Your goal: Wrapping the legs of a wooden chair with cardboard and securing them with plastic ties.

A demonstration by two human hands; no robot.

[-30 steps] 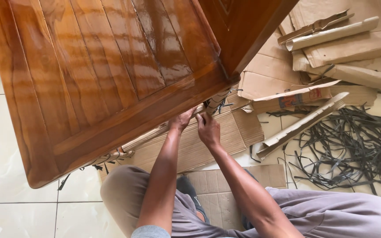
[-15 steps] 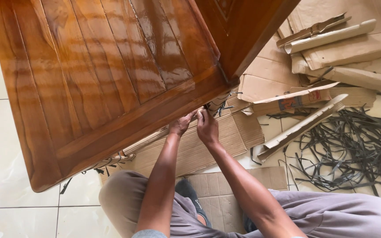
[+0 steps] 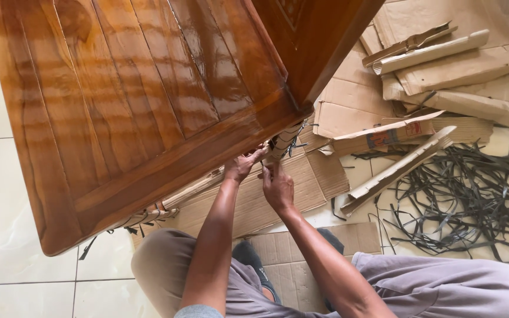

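A glossy brown wooden furniture piece (image 3: pixel 125 106) with slatted panels fills the upper left. Under its lower edge a leg (image 3: pixel 283 142) is wrapped in cardboard bound with black strapping. My left hand (image 3: pixel 241 165) grips the wrapping just below the wooden edge. My right hand (image 3: pixel 278 185) sits beside it, fingers pinching the cardboard and strap at the leg. Which strip each finger holds is hidden under the wood. My knees in grey trousers (image 3: pixel 443 282) frame the bottom.
Torn cardboard pieces (image 3: pixel 443 65) pile at the upper right. A tangle of cut black straps (image 3: pixel 472 200) lies on the right. Flat cardboard sheets (image 3: pixel 278 200) lie beneath my hands on the pale tiled floor (image 3: pixel 7 194).
The view drifted slightly. My right hand slid a little down and away from the wooden edge, while my left hand stays at the wrapped leg.
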